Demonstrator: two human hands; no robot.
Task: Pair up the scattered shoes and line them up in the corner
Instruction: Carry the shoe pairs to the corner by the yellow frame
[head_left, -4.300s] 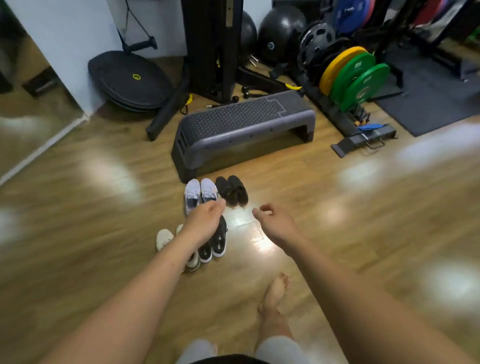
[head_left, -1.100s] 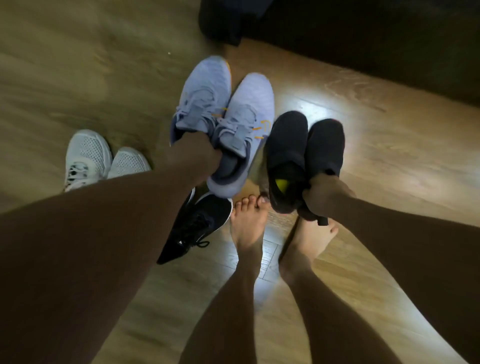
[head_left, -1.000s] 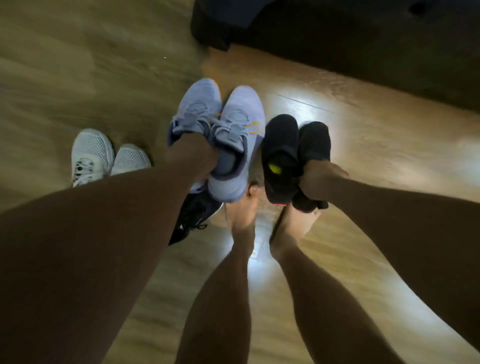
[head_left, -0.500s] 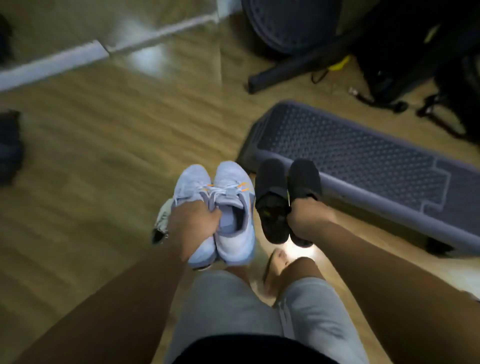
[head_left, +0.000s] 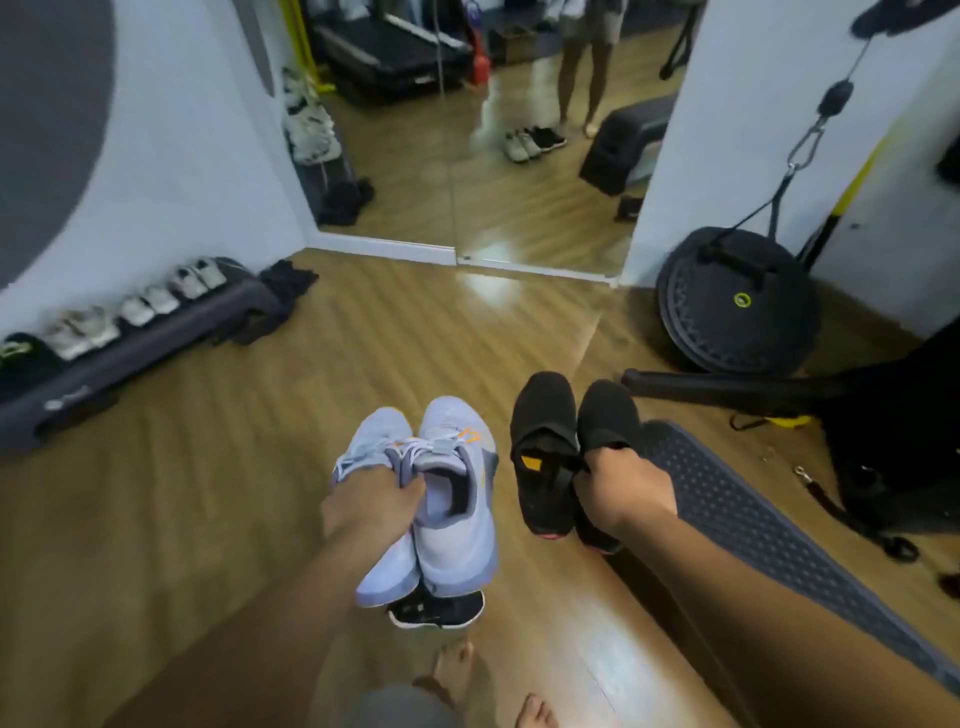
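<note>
A pair of pale blue sneakers (head_left: 452, 540) is held above the wooden floor (head_left: 208, 493) by the left hand (head_left: 371, 501), whose grip is curled tight round the collars of both shoes. A pair of black shoes (head_left: 540, 441) is held just beside it by the right hand (head_left: 621, 491), with that grip closed round their heel openings. A black sneaker (head_left: 441, 610) is seen on the floor beneath the blue pair and is largely hidden by it. A dark step platform (head_left: 769, 535) lies at the right, under the right forearm. Ahead, a black balance disc (head_left: 737, 312) is leaned against the wall, beside a mirror (head_left: 467, 171). Along the left wall a second step platform (head_left: 156, 343) is set, and a row of pale shoes (head_left: 140, 306) is carried on its top. A dark cloth (head_left: 288, 278) is heaped at its far end, near the corner.
</note>
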